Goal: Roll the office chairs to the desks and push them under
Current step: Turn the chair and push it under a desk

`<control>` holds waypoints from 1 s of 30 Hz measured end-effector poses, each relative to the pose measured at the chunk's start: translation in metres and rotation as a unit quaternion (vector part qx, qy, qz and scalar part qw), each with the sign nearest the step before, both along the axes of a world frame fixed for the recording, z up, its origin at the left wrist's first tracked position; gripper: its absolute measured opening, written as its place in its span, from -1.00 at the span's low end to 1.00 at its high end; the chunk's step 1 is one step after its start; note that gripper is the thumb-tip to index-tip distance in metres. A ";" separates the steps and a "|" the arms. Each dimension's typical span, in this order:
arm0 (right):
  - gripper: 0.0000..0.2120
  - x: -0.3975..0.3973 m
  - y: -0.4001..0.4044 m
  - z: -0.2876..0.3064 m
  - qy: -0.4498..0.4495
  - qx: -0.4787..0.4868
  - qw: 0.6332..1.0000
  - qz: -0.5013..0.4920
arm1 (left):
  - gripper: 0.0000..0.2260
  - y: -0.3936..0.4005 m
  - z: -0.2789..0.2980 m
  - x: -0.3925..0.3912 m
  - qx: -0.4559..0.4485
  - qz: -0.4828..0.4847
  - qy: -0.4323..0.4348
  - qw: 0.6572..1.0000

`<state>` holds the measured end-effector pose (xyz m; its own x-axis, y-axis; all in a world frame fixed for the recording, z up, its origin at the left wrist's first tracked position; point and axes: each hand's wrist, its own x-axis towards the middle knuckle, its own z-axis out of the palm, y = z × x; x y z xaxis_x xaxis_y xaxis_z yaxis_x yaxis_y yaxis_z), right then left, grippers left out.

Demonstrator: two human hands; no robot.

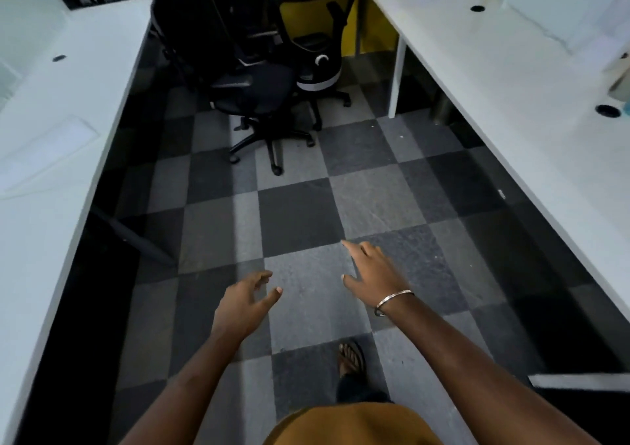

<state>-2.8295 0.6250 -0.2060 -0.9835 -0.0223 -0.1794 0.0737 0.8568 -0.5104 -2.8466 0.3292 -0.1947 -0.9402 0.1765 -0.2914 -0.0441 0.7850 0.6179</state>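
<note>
Both my hands reach out over the grey checkered carpet floor [300,213], holding nothing: my left hand [243,303] loosely curled, my right hand [370,274] with fingers spread. Two black mesh-backed office chairs [252,80] stand close together at the aisle's far end, between the long white desk on my left [68,131] and the one on my right [494,69]. They should roll easily on casters; I'd grip the stiff backrest top.
</note>
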 end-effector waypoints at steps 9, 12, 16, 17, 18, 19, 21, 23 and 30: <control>-0.37 -0.186 0.000 0.007 0.020 0.008 0.999 0.047 | -0.37 -0.006 0.006 -0.156 -0.001 0.051 -0.010 0.999; -0.38 -0.239 -0.009 0.006 0.015 0.013 0.998 0.064 | -0.34 -0.010 0.003 -0.199 0.012 0.053 -0.016 0.998; -0.37 -0.323 -0.031 0.004 0.016 0.014 0.996 0.090 | -0.43 -0.022 0.001 -0.266 0.040 0.071 -0.023 0.996; -0.37 -0.340 -0.038 0.003 0.014 0.016 0.995 0.094 | -0.50 -0.027 -0.002 -0.281 0.038 0.073 -0.025 0.996; -0.37 -0.368 -0.048 0.002 0.014 0.021 0.995 0.099 | -0.56 -0.037 -0.007 -0.306 0.037 0.075 -0.027 0.996; -0.37 -0.389 -0.057 0.002 0.011 0.027 0.994 0.103 | -0.58 -0.045 -0.010 -0.326 0.037 0.077 -0.031 0.996; -0.37 -0.436 -0.078 0.002 -0.001 0.036 0.993 0.114 | -0.58 -0.068 -0.015 -0.371 0.048 0.086 -0.035 0.994; -0.38 -0.484 -0.100 0.006 -0.023 0.039 0.991 0.128 | -0.58 -0.094 -0.015 -0.419 0.050 0.093 -0.041 0.994; -0.51 -0.620 -0.154 0.026 -0.043 0.023 0.987 0.155 | -0.61 -0.158 0.003 -0.565 0.076 0.112 -0.033 0.990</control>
